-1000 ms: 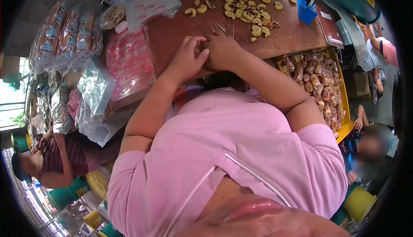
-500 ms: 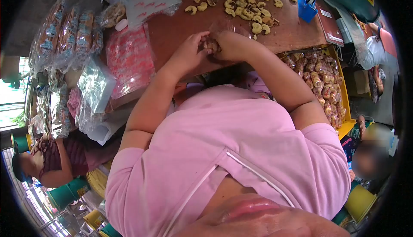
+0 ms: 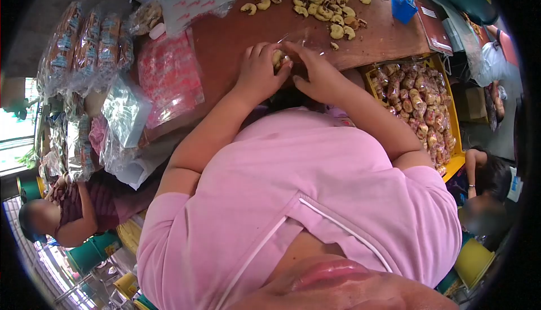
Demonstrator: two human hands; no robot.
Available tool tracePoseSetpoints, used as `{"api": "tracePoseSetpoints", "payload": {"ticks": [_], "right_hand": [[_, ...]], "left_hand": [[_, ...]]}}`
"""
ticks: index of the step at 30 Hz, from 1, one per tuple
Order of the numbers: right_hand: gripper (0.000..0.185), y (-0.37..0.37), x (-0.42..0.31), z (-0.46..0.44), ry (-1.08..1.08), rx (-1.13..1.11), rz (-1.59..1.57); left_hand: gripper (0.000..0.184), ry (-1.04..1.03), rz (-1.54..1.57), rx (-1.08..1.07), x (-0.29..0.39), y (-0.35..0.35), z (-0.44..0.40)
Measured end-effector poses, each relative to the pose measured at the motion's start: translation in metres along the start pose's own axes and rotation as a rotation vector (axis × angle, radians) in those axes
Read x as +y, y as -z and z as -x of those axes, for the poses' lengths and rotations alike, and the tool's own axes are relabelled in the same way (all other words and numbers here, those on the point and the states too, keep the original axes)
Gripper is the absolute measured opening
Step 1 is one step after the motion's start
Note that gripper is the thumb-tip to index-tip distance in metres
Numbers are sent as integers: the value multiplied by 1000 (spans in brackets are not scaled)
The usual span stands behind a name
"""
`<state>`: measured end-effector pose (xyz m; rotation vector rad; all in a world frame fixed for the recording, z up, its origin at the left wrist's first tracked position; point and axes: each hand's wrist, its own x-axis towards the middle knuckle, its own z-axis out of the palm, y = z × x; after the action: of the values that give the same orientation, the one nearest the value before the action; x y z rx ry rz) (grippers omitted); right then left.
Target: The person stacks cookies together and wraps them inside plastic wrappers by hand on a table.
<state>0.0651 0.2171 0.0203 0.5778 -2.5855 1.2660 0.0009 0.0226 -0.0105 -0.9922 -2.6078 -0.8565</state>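
Note:
My left hand [image 3: 261, 70] is closed around a small pastry [image 3: 278, 58] partly covered by clear plastic. Its thumb presses the near side of the pastry, which the fingers partly hide. My right hand [image 3: 316, 72] is beside it with thumb and forefinger apart, the forefinger reaching to the plastic at the pastry's far side. Clear plastic film [image 3: 307, 38] spreads on the table beyond the hands. Loose curled pastries with dark filling [image 3: 324, 11] lie in a pile farther back on the brown table [image 3: 236, 34].
A blue tape dispenser [image 3: 403, 6] stands at the back right. On the right, a yellow crate [image 3: 452, 113] holds many wrapped pastries. Red-printed plastic wrappers [image 3: 169, 73] and bagged long goods [image 3: 87, 45] lie left. Other people are at both sides.
My hands have turned and parted slightly; the right thumb and fingers have spread away from the pastry. The pastry now shows in my left hand. A person at the right has shifted.

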Motion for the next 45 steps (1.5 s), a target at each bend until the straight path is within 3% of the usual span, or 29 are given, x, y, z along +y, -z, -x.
{"api": "tracePoseSetpoints", "payload": {"ticks": [2, 5, 8, 13, 17, 20, 23, 26, 30, 35, 38, 44, 45], "right_hand": [[56, 9, -5, 12, 161, 120, 260], [40, 6, 15, 34, 215, 78, 366], [18, 7, 28, 34, 139, -33, 317], [6, 16, 26, -1, 189, 15, 279], [10, 18, 35, -18, 37, -165, 70], [12, 16, 35, -19, 30, -182, 48], [17, 12, 38, -17, -135, -224, -26], [21, 13, 25, -22, -210, -191, 167], [26, 10, 13, -12, -1, -28, 554], [26, 11, 15, 15, 120, -77, 505], [21, 16, 26, 22, 190, -195, 631], [15, 34, 11, -11, 298, -290, 586], [15, 33, 16, -17, 191, -338, 443]], "left_hand": [[51, -2, 12, 19, -4, -3, 1], [49, 19, 65, 24, 0, 0, -1], [46, 16, 94, 22, 1, 2, 0], [44, -7, 107, -26, -1, 6, -1], [47, -45, 133, -28, -6, 5, 0], [49, -29, 107, -37, 3, 8, 0], [49, -38, 121, -67, 2, 5, -2], [48, -63, 139, -80, -2, 4, -5], [48, -50, 134, -91, 1, 8, -8], [46, -58, 141, -80, 0, 10, -5], [45, -59, 148, -117, -2, 10, -6], [45, -60, 176, -138, -3, 13, -8], [45, -65, 180, -125, -2, 15, -7]]}}
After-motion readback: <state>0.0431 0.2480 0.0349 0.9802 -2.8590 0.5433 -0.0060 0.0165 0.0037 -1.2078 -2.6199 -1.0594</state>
